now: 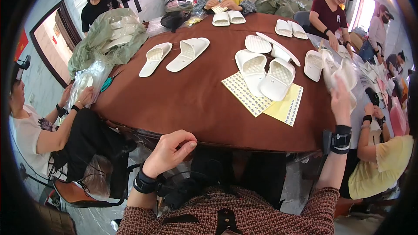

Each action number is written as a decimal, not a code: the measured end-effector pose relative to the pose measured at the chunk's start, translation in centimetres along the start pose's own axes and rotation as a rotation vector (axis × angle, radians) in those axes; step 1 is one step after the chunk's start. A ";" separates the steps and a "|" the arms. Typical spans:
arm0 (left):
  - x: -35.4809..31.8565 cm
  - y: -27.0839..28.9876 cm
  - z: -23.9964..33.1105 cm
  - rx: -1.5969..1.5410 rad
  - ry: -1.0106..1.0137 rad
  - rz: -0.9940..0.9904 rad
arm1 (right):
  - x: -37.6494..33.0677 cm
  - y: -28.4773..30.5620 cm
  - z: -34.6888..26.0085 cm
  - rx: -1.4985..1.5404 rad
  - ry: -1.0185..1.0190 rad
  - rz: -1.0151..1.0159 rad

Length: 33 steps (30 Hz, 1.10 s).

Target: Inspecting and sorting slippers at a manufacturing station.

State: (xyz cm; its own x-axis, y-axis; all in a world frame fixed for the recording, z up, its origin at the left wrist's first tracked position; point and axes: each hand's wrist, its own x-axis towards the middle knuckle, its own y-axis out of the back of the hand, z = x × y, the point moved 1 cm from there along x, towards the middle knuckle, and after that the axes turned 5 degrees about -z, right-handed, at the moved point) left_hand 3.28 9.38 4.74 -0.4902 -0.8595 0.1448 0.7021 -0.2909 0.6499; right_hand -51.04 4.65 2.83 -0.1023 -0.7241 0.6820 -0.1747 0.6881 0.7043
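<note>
My right hand (pixel 341 100) reaches to the table's right edge, its fingers on a motion-blurred white slipper (pixel 346 75) that it seems to grip. The fingertips are smeared. My left hand (pixel 171 150) hovers by the table's front edge with loosely curled fingers, and nothing shows in it. A white slipper (pixel 313 65) lies just left of my right hand. At right of centre a pair of white slippers (pixel 277 78) overlaps two sticker sheets, one white (pixel 246 94) and one yellow (pixel 287 109). More slippers (pixel 283 48) are stacked behind them.
Other white slipper pairs stand on the brown-covered table (pixel 143 104): one at left (pixel 188 55), one at the far side (pixel 228 18) and one at far right (pixel 291 29). Teal scissors (pixel 109 81) lie by the left edge, near a green sack (pixel 98 43). Several people work around the table.
</note>
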 end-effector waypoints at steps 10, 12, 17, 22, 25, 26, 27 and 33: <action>0.1 0.2 0.6 0.044 -0.071 -0.007 | -3.1 -1.1 -3.3 0.070 -0.146 -0.270; 0.2 0.3 0.6 0.055 -0.062 -0.006 | -3.5 -0.8 -3.8 0.067 -0.144 -0.273; 0.5 0.3 0.8 0.075 -0.090 -0.021 | -5.1 -1.1 -4.1 0.063 -0.146 -0.366; 0.8 0.4 1.3 0.104 -0.114 -0.048 | -6.6 -1.9 -3.6 -0.011 -0.093 -0.303; 1.4 0.3 1.7 0.105 -0.104 -0.052 | -7.0 -2.2 -3.2 0.006 -0.099 -0.283; 1.6 0.2 1.9 0.108 -0.103 -0.059 | -7.1 -2.3 -3.2 0.006 -0.108 -0.284; 1.5 0.4 1.9 0.107 -0.105 -0.055 | -6.7 -2.1 -3.7 0.000 -0.102 -0.288; 3.0 2.1 1.7 0.181 -0.135 -0.021 | -6.6 -2.0 -4.1 -0.007 -0.101 -0.284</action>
State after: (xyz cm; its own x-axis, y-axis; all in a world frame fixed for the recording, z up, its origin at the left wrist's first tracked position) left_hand 2.40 6.90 7.87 -0.5765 -0.7868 0.2205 0.5929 -0.2171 0.7754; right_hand -45.96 8.30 -2.25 -0.1474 -0.8884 0.4347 -0.2037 0.4573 0.8657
